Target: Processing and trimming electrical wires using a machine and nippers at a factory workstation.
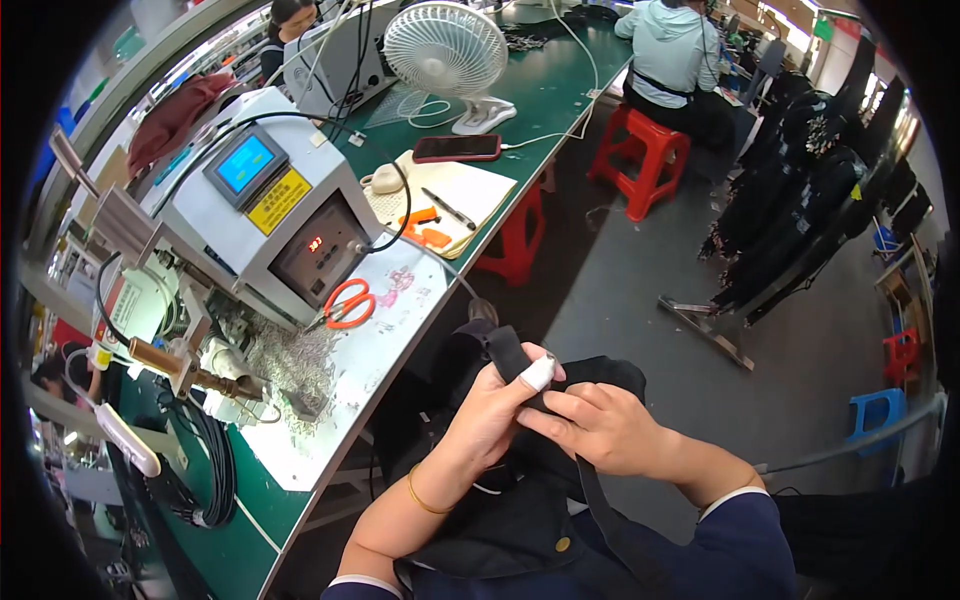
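Note:
Over my lap, my left hand (482,420) is closed around a flat black strap (509,352). Its thumb wears a white wrap (538,374) and presses on the strap. My right hand (608,430) meets it from the right, fingertips pinched on the same strap just beside that thumb. Part of the strap sticks up beyond my left fingers, and a long black band (602,505) hangs below my right hand toward my lap. Dark fabric lies under both hands. Exactly what sits between the fingertips is hidden.
Left of me, a white-topped bench carries a grey machine (225,205), orange-handled scissors (349,304) and a heap of small metal bits (290,365). Farther back are a phone (457,148) and a white fan (446,50). A red stool (640,160) seats a person; black straps (790,190) hang on a rack.

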